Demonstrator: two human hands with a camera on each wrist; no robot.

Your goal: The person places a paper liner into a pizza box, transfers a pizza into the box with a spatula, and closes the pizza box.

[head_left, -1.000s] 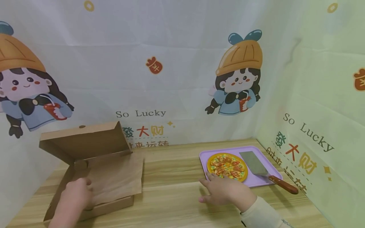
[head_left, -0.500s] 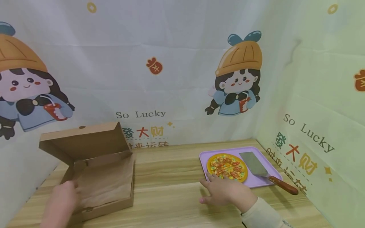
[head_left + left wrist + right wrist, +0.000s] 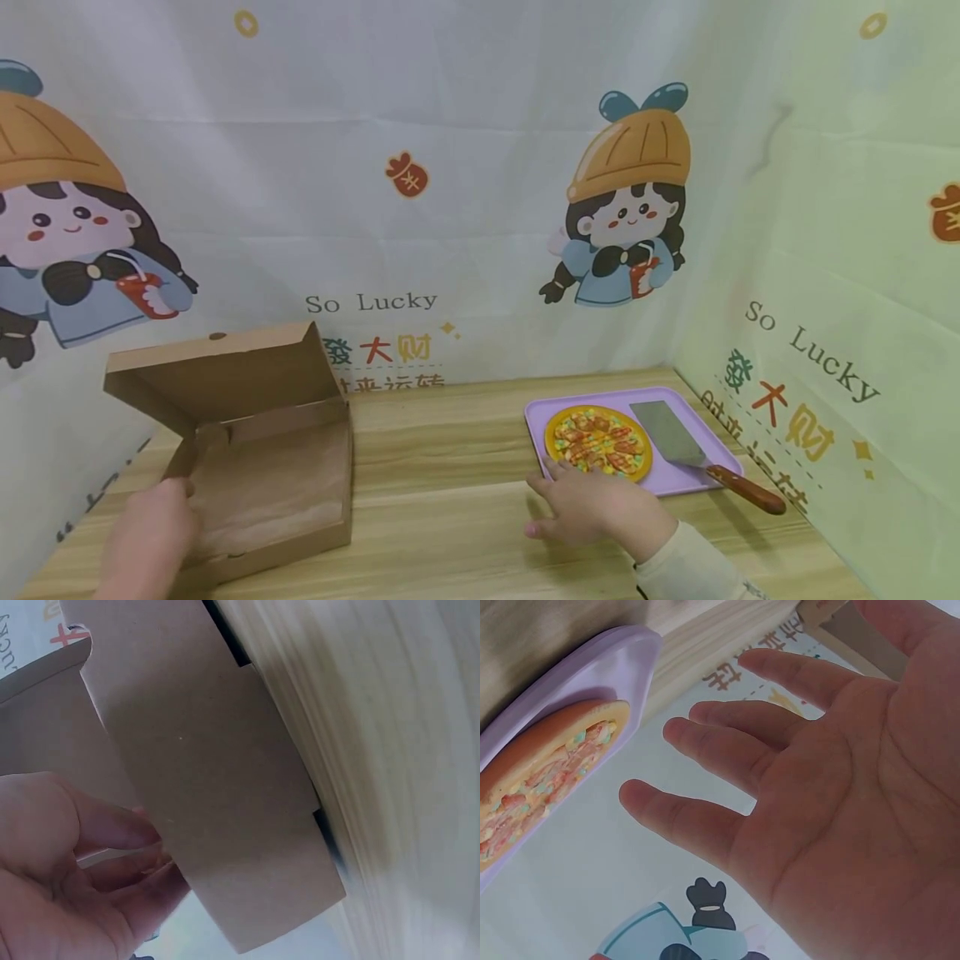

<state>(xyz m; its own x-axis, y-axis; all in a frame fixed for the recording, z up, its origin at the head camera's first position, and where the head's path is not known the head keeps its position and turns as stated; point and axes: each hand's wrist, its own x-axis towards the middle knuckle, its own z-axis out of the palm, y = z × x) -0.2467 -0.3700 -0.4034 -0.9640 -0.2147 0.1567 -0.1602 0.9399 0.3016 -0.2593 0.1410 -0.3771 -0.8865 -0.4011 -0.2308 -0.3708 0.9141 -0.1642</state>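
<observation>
A brown cardboard pizza box [image 3: 288, 540] stands on the left with its lid [image 3: 247, 367] raised. Brown paper [image 3: 270, 492] lines its inside. My left hand [image 3: 150, 529] grips the box's left side wall; in the left wrist view the thumb and fingers [image 3: 112, 821] come together at that wall, their tips partly hidden behind the front panel. My right hand [image 3: 596, 508] has its fingers spread above the near edge of a purple tray [image 3: 532, 408] and holds nothing. A toy pizza [image 3: 596, 437] lies on the tray just beyond the right fingertips.
A spatula with a flat metal blade [image 3: 667, 429] lies on the tray, its wooden handle [image 3: 746, 489] jutting past the tray's right edge. Printed cloth walls [image 3: 480, 208] rise behind and at both sides of the wood-grain table [image 3: 435, 500].
The paper, which stuck out over the box's right wall, now lies inside it. My left hand has drawn left to the side wall. The right hand stays in place.
</observation>
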